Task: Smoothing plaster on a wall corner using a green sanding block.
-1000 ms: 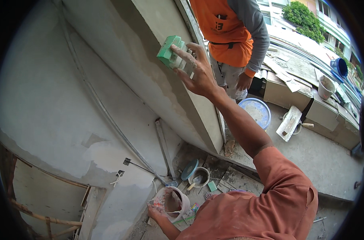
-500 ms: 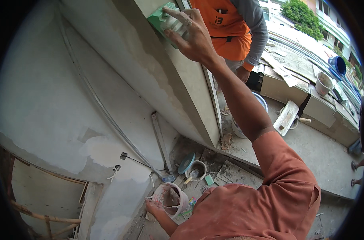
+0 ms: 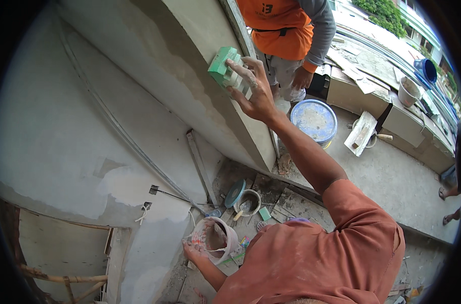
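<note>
My right hand point(image 3: 253, 86) is raised at the beige plastered pillar point(image 3: 195, 35), its fingers wrapped over a green block point(image 3: 219, 63) with a pale, layered underside, against the pillar's face. Lower down, my left hand point(image 3: 192, 249) grips the edge of a whitish bucket point(image 3: 229, 239) smeared with pinkish-grey material, with a trowel-like blade point(image 3: 216, 234) inside. Near that bucket lie a bowl point(image 3: 253, 196) with a pale-handled tool, a round blue lid point(image 3: 235, 192) and a small green block point(image 3: 264, 214).
A co-worker point(image 3: 276, 23) in orange and grey stands beyond the pillar, near a blue-lidded pail point(image 3: 313, 121). A ledge point(image 3: 354, 96) holds boards, buckets and pipes. A white plank point(image 3: 361, 133) rests on a container. Another person's feet point(image 3: 446, 205) show at right. A metal strip point(image 3: 201, 167) leans on the wall.
My right hand rose along the pillar with the green block, then came back down. The view has shifted slightly. Another person's feet have appeared at the right edge.
</note>
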Motion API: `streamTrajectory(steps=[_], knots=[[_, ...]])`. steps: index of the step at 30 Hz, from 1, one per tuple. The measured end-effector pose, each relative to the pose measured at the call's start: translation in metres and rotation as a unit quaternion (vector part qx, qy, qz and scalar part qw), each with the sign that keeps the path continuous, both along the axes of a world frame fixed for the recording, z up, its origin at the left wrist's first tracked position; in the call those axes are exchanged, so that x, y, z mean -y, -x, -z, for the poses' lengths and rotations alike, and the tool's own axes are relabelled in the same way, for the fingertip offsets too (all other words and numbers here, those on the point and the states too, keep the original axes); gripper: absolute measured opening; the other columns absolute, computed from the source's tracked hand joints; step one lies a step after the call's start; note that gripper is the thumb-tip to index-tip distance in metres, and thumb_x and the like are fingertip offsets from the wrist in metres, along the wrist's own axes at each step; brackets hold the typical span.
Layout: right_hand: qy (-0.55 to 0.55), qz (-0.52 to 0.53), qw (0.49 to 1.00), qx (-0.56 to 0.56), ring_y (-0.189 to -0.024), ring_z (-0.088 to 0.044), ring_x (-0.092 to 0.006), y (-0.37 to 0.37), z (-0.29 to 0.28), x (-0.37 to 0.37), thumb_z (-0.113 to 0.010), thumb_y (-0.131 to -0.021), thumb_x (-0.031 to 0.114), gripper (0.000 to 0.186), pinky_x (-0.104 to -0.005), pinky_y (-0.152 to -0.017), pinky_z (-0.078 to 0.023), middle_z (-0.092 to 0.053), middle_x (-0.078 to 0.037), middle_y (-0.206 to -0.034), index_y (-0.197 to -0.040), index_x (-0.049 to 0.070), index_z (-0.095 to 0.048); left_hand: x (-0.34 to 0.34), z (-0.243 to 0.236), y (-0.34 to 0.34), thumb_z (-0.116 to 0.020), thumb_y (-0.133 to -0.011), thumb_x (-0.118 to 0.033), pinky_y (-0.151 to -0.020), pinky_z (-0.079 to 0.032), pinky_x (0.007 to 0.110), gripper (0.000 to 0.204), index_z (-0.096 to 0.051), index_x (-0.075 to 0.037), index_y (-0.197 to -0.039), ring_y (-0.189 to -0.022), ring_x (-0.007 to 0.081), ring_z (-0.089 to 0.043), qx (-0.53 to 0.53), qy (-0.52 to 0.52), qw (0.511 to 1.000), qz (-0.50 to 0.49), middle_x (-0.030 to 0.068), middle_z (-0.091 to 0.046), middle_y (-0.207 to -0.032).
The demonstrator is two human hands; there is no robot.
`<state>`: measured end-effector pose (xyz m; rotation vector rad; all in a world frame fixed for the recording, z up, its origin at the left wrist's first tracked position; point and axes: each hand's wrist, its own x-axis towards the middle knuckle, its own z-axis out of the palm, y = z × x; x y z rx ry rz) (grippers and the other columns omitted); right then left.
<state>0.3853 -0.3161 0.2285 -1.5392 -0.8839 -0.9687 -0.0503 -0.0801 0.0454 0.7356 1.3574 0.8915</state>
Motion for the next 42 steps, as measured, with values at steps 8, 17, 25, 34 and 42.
streamTrajectory(steps=[8, 17, 25, 34, 42], knots=[[0.016, 0.022, 0.993, -0.115, -0.119, -0.052, -0.0401, -0.006, 0.111, 0.014, -0.076, -0.081, 0.008, 0.067, -0.0449, -0.103, -0.044, -0.046, -0.023, -0.13, -0.144, 0.015, -0.057, -0.008, 0.003, 0.015, -0.061, -0.099, -0.043, -0.047, -0.019, 0.026, 0.036, -0.043, -0.018, -0.082, -0.051, 0.0069, -0.025, -0.015, 0.005, 1.0, 0.011, -0.0075, -0.028, -0.066], [-0.108, 0.023, 0.994, -0.003, -0.113, -0.06, -0.0277, -0.024, -0.11, -0.018, -0.068, -0.09, 0.025, 0.057, -0.0423, -0.09, -0.049, -0.058, -0.025, -0.13, -0.143, 0.008, -0.056, -0.016, 0.011, 0.011, -0.064, -0.095, -0.047, -0.048, -0.022, 0.028, 0.035, -0.045, -0.018, -0.089, -0.053, 0.0105, -0.026, -0.014, -0.002, 0.999, 0.052, -0.0043, -0.034, -0.073], [-0.028, 0.065, 0.995, -0.075, -0.112, -0.049, -0.0397, -0.021, 0.126, -0.013, -0.071, -0.084, 0.011, 0.067, -0.0462, -0.1, -0.044, -0.043, -0.024, -0.121, -0.148, 0.013, -0.048, -0.011, 0.005, 0.015, -0.063, -0.097, -0.045, -0.052, -0.022, 0.027, 0.036, -0.044, -0.017, -0.084, -0.054, 0.0084, -0.025, -0.016, 0.005, 1.0, 0.02, -0.0068, -0.029, -0.069], [-0.08, -0.012, 0.996, 0.047, -0.112, -0.05, -0.0398, -0.014, 0.009, -0.019, -0.076, -0.081, 0.013, 0.072, -0.0447, -0.097, -0.047, -0.042, -0.025, -0.124, -0.147, 0.018, -0.05, -0.015, 0.002, 0.001, -0.064, -0.098, -0.043, -0.046, -0.017, 0.026, 0.034, -0.044, -0.018, -0.084, -0.05, 0.0068, -0.023, -0.02, -0.006, 1.0, -0.006, -0.0078, -0.027, -0.065], [0.03, 0.044, 0.99, -0.132, -0.112, -0.051, -0.0375, -0.007, 0.18, 0.02, -0.073, -0.084, 0.008, 0.065, -0.045, -0.1, -0.044, -0.045, -0.023, -0.124, -0.145, 0.012, -0.051, -0.018, 0.002, 0.013, -0.062, -0.099, -0.042, -0.046, -0.018, 0.026, 0.034, -0.043, -0.019, -0.082, -0.05, 0.0066, -0.023, 0.002, 0.018, 1.0, 0.005, -0.008, -0.026, -0.065]])
